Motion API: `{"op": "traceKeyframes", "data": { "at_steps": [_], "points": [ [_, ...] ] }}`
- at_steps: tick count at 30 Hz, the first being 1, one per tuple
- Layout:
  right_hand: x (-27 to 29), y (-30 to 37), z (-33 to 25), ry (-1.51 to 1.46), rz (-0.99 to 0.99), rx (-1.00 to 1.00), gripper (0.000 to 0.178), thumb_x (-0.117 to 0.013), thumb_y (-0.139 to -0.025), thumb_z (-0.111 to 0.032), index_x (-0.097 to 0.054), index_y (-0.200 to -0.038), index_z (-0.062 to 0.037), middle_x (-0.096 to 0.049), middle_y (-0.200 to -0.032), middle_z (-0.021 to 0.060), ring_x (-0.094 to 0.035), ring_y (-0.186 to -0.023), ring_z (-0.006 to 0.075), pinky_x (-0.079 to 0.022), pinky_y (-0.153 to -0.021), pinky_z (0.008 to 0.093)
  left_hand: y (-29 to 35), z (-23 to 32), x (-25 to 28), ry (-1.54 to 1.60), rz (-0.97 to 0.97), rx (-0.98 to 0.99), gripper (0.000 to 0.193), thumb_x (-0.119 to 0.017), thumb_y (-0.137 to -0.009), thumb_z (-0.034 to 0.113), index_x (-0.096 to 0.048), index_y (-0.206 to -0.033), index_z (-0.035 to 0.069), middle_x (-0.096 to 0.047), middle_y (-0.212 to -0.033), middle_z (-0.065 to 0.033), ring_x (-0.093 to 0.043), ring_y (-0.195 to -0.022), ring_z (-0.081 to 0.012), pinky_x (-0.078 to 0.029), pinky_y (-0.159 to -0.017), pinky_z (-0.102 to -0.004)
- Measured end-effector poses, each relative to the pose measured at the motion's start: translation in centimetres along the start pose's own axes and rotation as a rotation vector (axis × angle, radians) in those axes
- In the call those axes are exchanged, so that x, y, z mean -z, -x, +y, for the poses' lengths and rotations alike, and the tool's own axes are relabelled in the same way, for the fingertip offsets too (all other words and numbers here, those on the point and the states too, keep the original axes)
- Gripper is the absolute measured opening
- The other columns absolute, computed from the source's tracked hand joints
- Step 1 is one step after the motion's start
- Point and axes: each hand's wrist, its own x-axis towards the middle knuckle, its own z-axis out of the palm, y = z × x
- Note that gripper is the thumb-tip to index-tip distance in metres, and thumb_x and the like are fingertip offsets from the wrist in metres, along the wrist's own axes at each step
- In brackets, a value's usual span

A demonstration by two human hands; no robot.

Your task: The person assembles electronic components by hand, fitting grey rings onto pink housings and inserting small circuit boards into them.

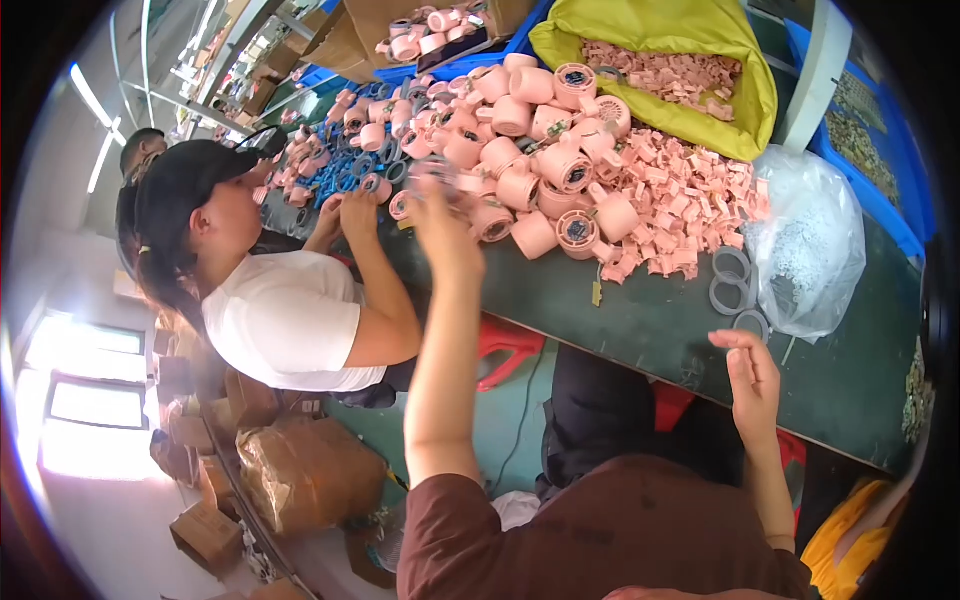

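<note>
Plainly, one hand at the pile, one empty

Three grey rings (733,279) lie beside one clear bag (808,240); one yellow bag (650,25) sits behind pink housings (516,188) too many to count. A bare strip of green tabletop (640,315) follows the front edge, widening rightward. Near that edge the right hand (752,378) hovers, fingers parted. The left hand (440,220) meets a blurred pink part (440,172) at the pile's near side; I cannot tell its grip, nor the part's direction or long axis.
</note>
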Motion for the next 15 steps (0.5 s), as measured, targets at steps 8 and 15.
{"op": "traceKeyframes", "data": {
  "at_steps": [8, 15],
  "points": [
    [0.0, 0.1, 0.2, 0.121, 0.052, -0.02, 0.018, -0.054, -0.096, -0.011, -0.065, -0.098, 0.0022, -0.069, -0.096, 0.0086, -0.063, -0.093, 0.0155, -0.047, -0.086, 0.0279, -15.4, -3.2, 6.0, -0.038, 0.202, 0.167, 0.051, -0.062, -0.09, 0.02, -0.038, -0.131, 0.001, -0.058, -0.104, -0.0141, -0.062, -0.081, -0.0193, -0.057, -0.067, -0.03],
    [0.5, 0.2, -0.5, 0.34, 0.044, 0.038, 0.014, -0.059, -0.093, -0.011, -0.067, -0.096, 0.0, -0.068, -0.092, 0.0105, -0.065, -0.087, 0.0206, -0.048, -0.078, 0.0294, -14.1, -4.8, 3.5, -0.222, 0.211, -0.15, 0.043, -0.064, -0.088, 0.01, -0.04, -0.122, -0.003, -0.057, -0.106, -0.0154, -0.064, -0.078, -0.0214, -0.062, -0.07, -0.0361]
  ]
}}
